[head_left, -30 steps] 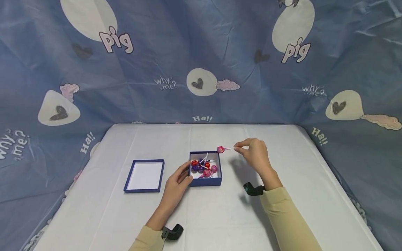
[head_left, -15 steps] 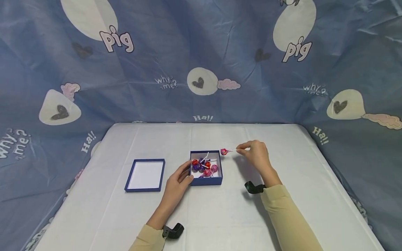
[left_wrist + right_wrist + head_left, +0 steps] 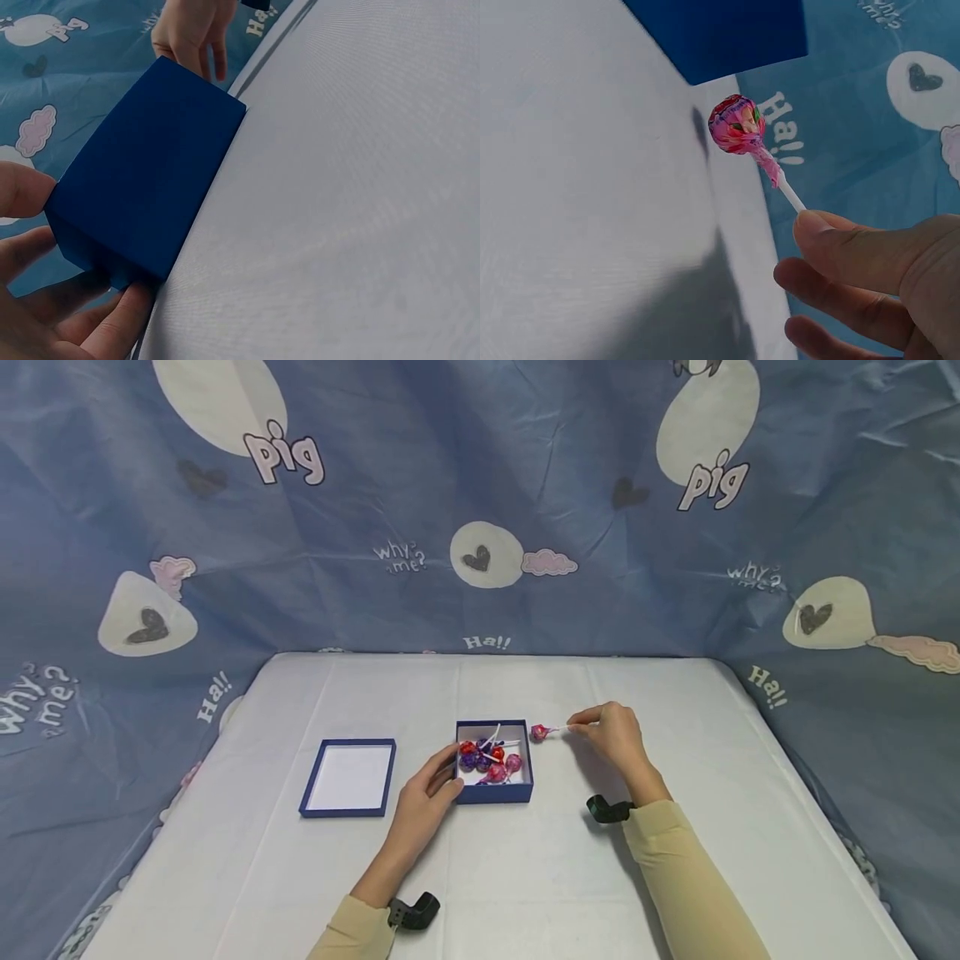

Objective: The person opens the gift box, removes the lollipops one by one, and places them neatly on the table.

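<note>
White tablecloth (image 3: 517, 885), one pink lollipop (image 3: 539, 733) pinched beside a blue box (image 3: 493, 794)

Blue printed backdrop (image 3: 360, 610) rises behind the table. Just beyond the box's right wall, the right hand (image 3: 617, 735) pinches the lollipop's white stick (image 3: 791, 195) between thumb and finger, head toward the box. The left hand (image 3: 422, 806) holds the box's left side, thumb by the front corner, fingers along the wall.

Done well, I judge, this wants a light pinch far down the stick so the heavier head cannot twist, clearance from the box edge, and firm bracing against sliding.

Counted: one box; one square lid (image 3: 342, 814), white inside up, well apart to the left; two hands; one held lollipop. Inside the box, seven heads show: two red lollipops (image 3: 498, 753), apparently three purple lollipops (image 3: 483, 763), two pink-wrapped ones (image 3: 513, 762). Overlap could hide more.
</note>
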### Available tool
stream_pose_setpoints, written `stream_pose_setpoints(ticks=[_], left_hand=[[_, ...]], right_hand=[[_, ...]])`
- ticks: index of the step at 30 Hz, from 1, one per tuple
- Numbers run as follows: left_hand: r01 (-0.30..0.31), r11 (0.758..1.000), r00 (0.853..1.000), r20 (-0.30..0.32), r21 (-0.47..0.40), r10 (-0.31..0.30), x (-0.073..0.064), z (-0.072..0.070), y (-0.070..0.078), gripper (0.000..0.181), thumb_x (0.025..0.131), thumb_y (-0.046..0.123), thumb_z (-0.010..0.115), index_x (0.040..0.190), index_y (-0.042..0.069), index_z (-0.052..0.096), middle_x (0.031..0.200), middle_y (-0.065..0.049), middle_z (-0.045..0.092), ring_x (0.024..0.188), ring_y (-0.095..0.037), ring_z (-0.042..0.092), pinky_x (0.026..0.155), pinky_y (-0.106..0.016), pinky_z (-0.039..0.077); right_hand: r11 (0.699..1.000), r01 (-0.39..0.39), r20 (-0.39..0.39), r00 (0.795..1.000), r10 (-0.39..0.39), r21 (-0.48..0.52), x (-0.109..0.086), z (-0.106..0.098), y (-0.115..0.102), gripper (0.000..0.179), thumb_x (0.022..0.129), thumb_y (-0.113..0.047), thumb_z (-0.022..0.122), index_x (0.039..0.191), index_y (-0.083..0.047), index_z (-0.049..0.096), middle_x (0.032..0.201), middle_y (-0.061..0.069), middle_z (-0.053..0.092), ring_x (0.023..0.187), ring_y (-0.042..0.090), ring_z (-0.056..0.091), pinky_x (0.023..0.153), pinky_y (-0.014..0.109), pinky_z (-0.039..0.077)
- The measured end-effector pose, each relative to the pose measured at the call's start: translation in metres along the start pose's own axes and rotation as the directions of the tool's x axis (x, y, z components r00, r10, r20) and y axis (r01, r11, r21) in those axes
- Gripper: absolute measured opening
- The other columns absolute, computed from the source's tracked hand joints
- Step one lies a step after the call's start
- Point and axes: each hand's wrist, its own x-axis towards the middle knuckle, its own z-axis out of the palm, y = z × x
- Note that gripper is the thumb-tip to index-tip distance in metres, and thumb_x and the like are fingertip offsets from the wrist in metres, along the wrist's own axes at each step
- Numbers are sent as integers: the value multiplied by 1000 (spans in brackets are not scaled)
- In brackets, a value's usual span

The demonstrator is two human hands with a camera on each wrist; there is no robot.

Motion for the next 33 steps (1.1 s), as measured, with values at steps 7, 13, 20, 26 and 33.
stream_pose_setpoints(ticks=[7,13,20,26,33], left_hand=[[-2,1000,1000,-14,28,2,7,3,-17,54,96,5,64,148,12,51,151,-11,48,134,-32,50,112,-33,43],[-14,999,1000,-17,35,14,11,2,-37,54,96,12,67,148,21,53,150,-3,49,133,-26,52,110,-27,44],[-40,999,999,-7,31,40,12,2,-38,54,96,14,67,148,22,53,149,-1,50,134,-24,51,110,-25,43],[-31,999,999,-6,37,32,11,2,-40,54,96,12,66,147,23,53,149,-2,51,133,-24,52,110,-26,43],[-34,999,999,-14,40,34,10,1,-39,53,97,14,66,147,22,53,149,-1,50,133,-24,52,110,-26,43]], right_hand=[[999,-27,30,999,26,25,-2,6,7,6,86,-20,81,91,-17,84,101,5,77,106,31,68,86,45,55],[999,-28,39,999,27,20,-1,10,16,8,86,-23,82,92,-18,84,98,3,77,104,30,68,88,47,53],[999,-32,31,999,32,-12,0,14,21,7,86,-23,82,91,-20,84,95,1,77,98,27,68,80,43,54],[998,-45,33,998,46,-46,-1,17,23,6,84,-20,83,90,-20,84,95,2,77,94,26,67,75,42,52],[998,-25,35,999,27,-58,0,18,20,8,82,-17,84,90,-19,84,90,0,76,92,25,67,73,40,52]])
